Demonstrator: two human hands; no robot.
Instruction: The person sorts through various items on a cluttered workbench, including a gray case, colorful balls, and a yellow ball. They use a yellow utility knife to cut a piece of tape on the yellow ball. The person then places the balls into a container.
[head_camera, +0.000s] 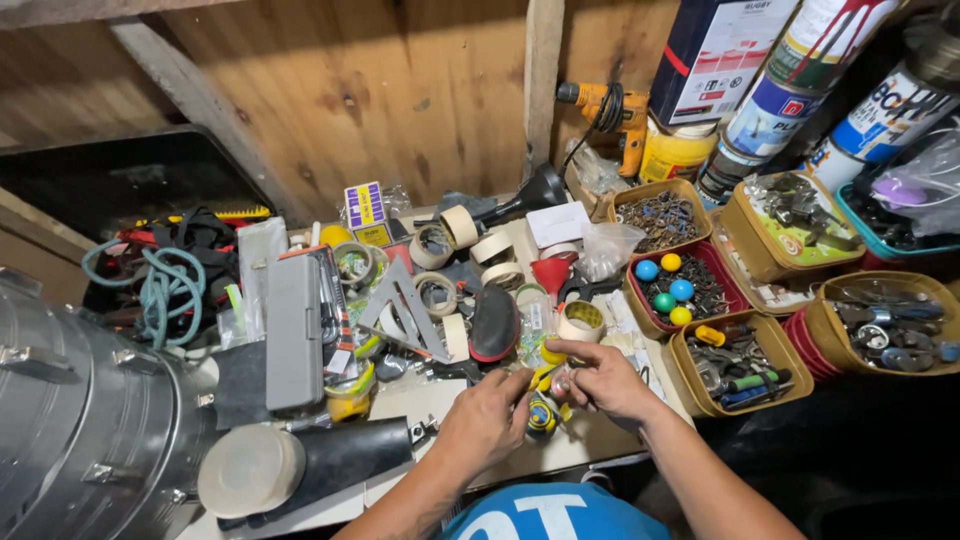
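**Hand Position at the Worktop's Front Edge**

Left hand (490, 415) and right hand (598, 378) met fingertip to fingertip, both pinching a small yellow-and-black object (545, 380). Beside them, a red tray (690, 285) contained coloured balls; a tan tray (740, 365) contained tools.

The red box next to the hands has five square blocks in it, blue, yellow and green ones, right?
Not quite. The head view shows that the red box holds five small round balls, not square blocks. The colours are right: two blue, two yellow and one green. It does sit near the right hand.
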